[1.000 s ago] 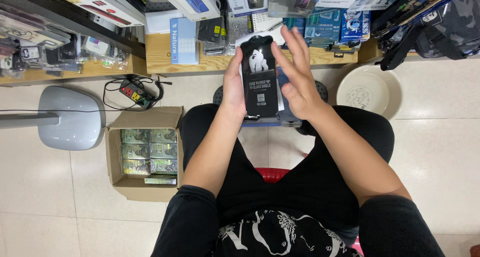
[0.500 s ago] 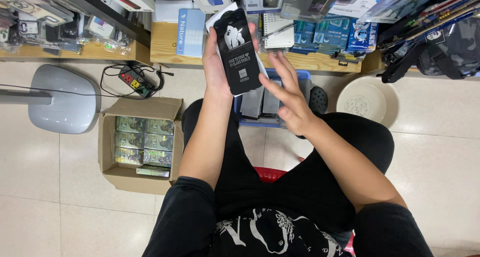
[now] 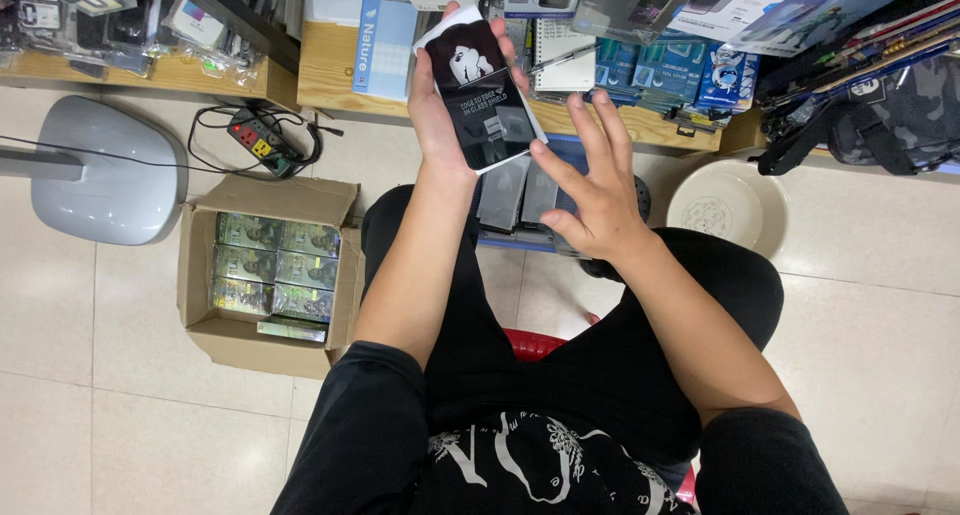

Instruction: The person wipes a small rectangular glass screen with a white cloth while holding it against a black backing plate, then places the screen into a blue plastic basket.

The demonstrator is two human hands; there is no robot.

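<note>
The left hand [image 3: 440,115] grips a flat black rectangular retail pack with a white edge [image 3: 482,95], held up in front of the low wooden shelf [image 3: 330,70]. The right hand [image 3: 590,190] is open, fingers spread, index fingertip touching the pack's lower right corner. Below it, grey flat packs [image 3: 520,195] stand in a tray between the knees. A cardboard box of shiny green packets [image 3: 270,270] sits on the tiled floor. Handling it well probably means steadying the pack by its edges and pinching the corner firmly.

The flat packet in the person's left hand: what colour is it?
Mostly black with white edging, seen in the head view: the flat packet held up by the left hand.
</note>
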